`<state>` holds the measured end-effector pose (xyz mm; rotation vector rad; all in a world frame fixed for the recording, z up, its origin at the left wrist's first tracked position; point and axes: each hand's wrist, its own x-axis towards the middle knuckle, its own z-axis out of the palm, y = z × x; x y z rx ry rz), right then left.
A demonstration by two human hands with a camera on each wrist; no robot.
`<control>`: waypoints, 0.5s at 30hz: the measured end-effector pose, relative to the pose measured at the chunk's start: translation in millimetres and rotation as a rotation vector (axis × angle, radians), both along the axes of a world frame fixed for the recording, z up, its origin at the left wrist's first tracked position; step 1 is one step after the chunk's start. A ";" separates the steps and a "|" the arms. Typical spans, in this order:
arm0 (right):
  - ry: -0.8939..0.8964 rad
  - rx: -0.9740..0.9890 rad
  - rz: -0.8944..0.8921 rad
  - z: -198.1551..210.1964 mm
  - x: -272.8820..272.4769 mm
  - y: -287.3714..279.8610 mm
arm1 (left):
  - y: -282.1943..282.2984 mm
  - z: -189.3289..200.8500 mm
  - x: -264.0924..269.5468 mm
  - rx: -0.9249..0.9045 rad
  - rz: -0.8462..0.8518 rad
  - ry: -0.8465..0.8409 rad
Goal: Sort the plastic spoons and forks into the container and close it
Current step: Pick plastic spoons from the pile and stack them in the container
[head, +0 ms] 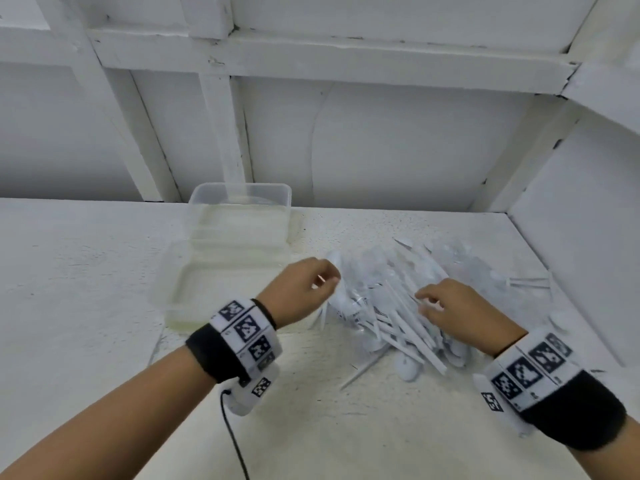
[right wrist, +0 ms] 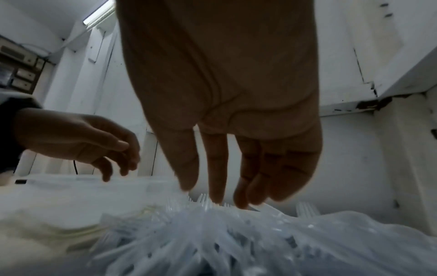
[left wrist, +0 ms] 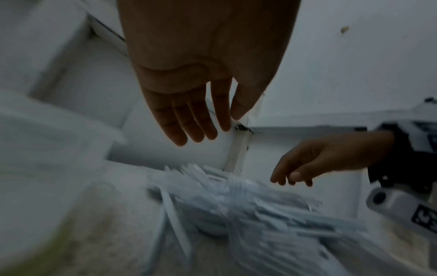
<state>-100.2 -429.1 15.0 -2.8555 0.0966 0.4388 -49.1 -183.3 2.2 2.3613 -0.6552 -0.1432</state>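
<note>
- Bench (head: pixel 86 271) of rough white surface carries everything we see.
- Toward the left stands a clear rectangular plastic container (head: pixel 239 216), open, with what looks like its clear lid (head: pixel 194 289) lying just in front of it.
- Our left hand (head: pixel 301 292) hovers at the pile's left edge, fingers extended and relaxed, holding nothing.
- A heap of white plastic spoons and forks (head: pixel 398 306) lies right of the container.
- Our right hand (head: pixel 460 310) reaches onto the heap with loose fingers; whether it grips a piece we cannot tell.
</note>
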 end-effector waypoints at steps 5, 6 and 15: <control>0.100 -0.202 0.046 -20.5 -19.0 -8.8 | -56.7 -33.9 3.5 0.189 -0.289 -0.043; 0.076 -0.196 0.058 -24.0 -19.5 -8.7 | -63.6 -37.7 4.2 0.242 -0.323 -0.079; 0.043 0.088 0.125 -35.2 -8.0 -0.1 | -56.9 -41.7 3.0 0.474 -0.305 -0.073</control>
